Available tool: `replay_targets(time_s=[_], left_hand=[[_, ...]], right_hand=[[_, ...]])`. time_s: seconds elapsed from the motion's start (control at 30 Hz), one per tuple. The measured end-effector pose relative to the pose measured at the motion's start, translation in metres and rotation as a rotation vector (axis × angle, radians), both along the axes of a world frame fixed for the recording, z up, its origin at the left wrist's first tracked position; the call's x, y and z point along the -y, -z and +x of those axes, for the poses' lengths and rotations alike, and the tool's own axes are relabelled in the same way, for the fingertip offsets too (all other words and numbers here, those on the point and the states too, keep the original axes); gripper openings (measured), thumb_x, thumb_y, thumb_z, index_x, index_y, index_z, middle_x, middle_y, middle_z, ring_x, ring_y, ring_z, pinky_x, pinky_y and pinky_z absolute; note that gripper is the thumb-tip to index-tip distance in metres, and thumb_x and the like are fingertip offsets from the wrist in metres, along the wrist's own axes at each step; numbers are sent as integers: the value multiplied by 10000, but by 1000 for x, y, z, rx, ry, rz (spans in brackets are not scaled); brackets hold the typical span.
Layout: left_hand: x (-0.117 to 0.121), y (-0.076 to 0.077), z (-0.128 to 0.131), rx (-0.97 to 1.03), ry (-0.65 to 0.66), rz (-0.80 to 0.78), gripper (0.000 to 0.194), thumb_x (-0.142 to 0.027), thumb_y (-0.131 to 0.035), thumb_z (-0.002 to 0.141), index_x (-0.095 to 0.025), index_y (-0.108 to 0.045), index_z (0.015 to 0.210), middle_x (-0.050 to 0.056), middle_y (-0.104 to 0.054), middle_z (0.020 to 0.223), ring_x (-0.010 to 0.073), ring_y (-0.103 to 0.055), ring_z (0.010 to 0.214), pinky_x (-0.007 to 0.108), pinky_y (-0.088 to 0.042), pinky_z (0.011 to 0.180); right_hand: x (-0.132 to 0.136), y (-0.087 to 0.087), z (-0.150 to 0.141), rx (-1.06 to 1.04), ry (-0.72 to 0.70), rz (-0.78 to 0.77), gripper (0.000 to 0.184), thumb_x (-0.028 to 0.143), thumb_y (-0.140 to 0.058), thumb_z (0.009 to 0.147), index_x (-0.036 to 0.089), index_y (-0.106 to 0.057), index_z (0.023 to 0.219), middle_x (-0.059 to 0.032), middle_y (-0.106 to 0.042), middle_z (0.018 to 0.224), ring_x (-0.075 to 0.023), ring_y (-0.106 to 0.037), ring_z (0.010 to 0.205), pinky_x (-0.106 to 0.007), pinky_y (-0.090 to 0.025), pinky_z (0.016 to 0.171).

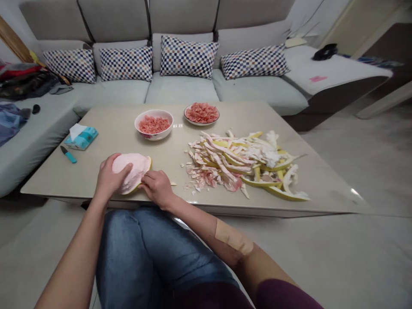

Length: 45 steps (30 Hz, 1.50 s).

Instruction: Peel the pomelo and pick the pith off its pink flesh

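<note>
A partly peeled pomelo (134,168), pale pink with yellow rind along its right and lower side, is held at the table's near edge. My left hand (111,175) wraps round its left side, thumb across the pink surface. With closed fingers my right hand (157,185) grips the rind at the fruit's right side. Beyond the fruit stands a white bowl (154,136) of pink pomelo flesh pieces. Behind it to the right, a dark-rimmed plate (202,123) carries more pieces. A heap of pomelo peel (238,159) with yellow and white strips lies right of my hands.
On the table (106,141) at left are a blue tissue box (82,136) and a small knife with a turquoise handle (68,155). Peel crumbs lie scattered beside the heap. A grey sofa (180,90) with checkered cushions (188,57) stands behind the table.
</note>
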<state>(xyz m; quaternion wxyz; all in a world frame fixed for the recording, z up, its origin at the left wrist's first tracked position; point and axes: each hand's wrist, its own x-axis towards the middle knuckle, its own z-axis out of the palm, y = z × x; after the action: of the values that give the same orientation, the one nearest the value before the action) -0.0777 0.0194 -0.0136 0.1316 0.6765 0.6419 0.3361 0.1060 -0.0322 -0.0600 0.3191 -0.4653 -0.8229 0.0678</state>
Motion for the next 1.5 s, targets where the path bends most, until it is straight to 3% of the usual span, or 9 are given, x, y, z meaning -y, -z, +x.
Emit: replay_targets(time_s=[0.23, 0.63, 0.73, 0.93, 1.03, 1.13, 1.23, 1.33, 1.5], left_hand=[[5, -3, 7, 7, -27, 2, 548, -495, -658, 759, -230, -575, 1232, 99, -584, 1230, 289, -525, 1226, 439, -418, 1080], [6, -5, 22, -69, 4, -14, 596, -473, -702, 735, -237, -572, 1267, 110, -545, 1272, 290, -514, 1244, 423, -389, 1105], [5, -5, 29, -118, 15, -17, 603, -496, -695, 740, -239, -572, 1271, 121, -530, 1289, 305, -503, 1260, 436, -373, 1114], [0, -11, 22, -190, 115, -45, 612, -573, -613, 796, -229, -549, 1298, 137, -532, 1267, 300, -509, 1236, 456, -369, 1102], [-3, -19, 17, -260, 174, -77, 571, -596, -558, 825, -237, -561, 1269, 127, -557, 1201, 296, -516, 1208, 469, -399, 1063], [-4, -22, 17, -353, 160, -26, 626, -582, -660, 737, -174, -566, 1203, 147, -564, 1165, 332, -500, 1208, 498, -395, 1054], [-3, -16, 17, -258, 176, -1, 585, -496, -663, 748, -146, -528, 1196, 149, -576, 1179, 300, -545, 1160, 466, -434, 1022], [-2, -7, 11, -116, 261, 13, 471, -437, -580, 822, -193, -537, 1223, 107, -608, 1205, 253, -572, 1146, 437, -446, 1023], [0, 2, 7, -51, 331, 167, 364, -409, -520, 874, -217, -652, 1153, 78, -641, 1204, 220, -566, 1168, 393, -427, 1059]], right_hand=[[9, 8, -3, -218, 77, -52, 376, 303, -742, 824, 186, -605, 1154, -118, -631, 1137, -242, -580, 1037, -351, -418, 828], [4, 11, -2, -137, 6, -41, 43, 201, -666, 844, 177, -636, 864, -77, -647, 891, -217, -561, 846, -321, -400, 764], [9, 16, 0, -113, 10, -41, 76, 210, -636, 867, 167, -621, 807, -72, -638, 850, -202, -549, 795, -304, -389, 729], [15, 15, 4, -160, 82, -14, 108, 262, -615, 915, 163, -657, 921, -81, -664, 928, -192, -580, 834, -289, -391, 736], [8, 12, 12, -164, 38, -29, 83, 227, -621, 909, 179, -679, 872, -61, -667, 891, -174, -586, 806, -273, -399, 726], [-6, 12, 26, -215, 42, -48, 68, 214, -640, 894, 182, -690, 862, -58, -663, 875, -169, -589, 791, -266, -418, 717], [-20, 18, 43, -323, 64, -61, 65, 204, -646, 890, 182, -697, 857, -52, -662, 860, -168, -597, 795, -268, -439, 725], [-32, 23, 55, -392, -62, -82, 68, 179, -675, 862, 195, -708, 919, -44, -660, 893, -164, -614, 825, -274, -467, 758], [-41, 23, 58, -424, -255, -86, 298, 258, -788, 768, 208, -703, 1049, -58, -637, 995, -177, -631, 882, -296, -500, 802]])
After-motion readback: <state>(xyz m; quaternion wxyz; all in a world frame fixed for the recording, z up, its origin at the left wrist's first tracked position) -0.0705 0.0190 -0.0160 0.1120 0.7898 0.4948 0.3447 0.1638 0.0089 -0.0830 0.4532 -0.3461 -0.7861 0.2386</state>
